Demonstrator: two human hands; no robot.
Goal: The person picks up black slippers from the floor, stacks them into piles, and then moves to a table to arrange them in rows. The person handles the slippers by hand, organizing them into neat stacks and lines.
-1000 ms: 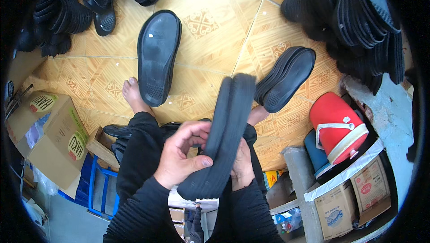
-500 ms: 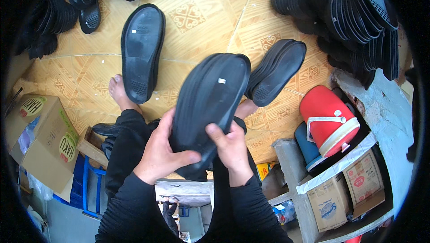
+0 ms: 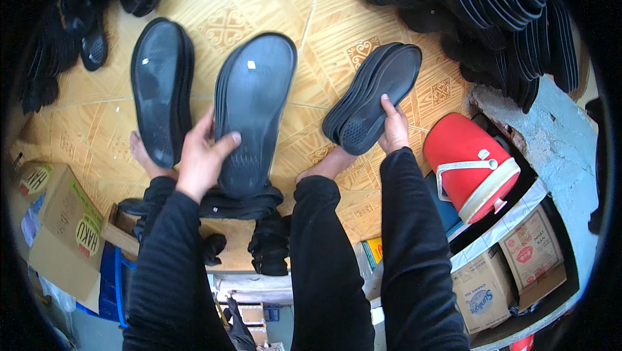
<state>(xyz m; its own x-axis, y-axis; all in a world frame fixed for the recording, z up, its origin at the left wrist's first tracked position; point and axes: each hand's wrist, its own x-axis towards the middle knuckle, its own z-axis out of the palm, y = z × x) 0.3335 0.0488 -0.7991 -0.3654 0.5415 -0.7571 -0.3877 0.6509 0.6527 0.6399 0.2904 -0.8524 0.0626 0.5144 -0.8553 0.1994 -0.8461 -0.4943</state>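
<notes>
My left hand point(image 3: 199, 160) is closed on the lower left side of a middle stack of black shoe soles point(image 3: 257, 108), with its thumb over the top sole. A small white sticker marks that sole. My right hand point(image 3: 394, 129) grips the right edge of another stack of black shoe soles point(image 3: 392, 82), thumb on top and the other fingers largely hidden beneath. Left of the middle stack, a third stack of shoe soles point(image 3: 159, 85) extends over my left foot point(image 3: 146, 157), untouched by either hand.
Large piles of black soles point(image 3: 499, 14) lie at the far right, more soles point(image 3: 94, 33) at the far left. At right are a red cooler jug point(image 3: 470, 163) and a shelf with cardboard boxes point(image 3: 483, 293). An open carton point(image 3: 61, 215) stands left. Tiled floor point(image 3: 227, 4) lies beneath.
My left hand now holds the middle stack alone, lowered away from me. My right hand has left it, moved right and taken hold of the right stack. The view has shifted.
</notes>
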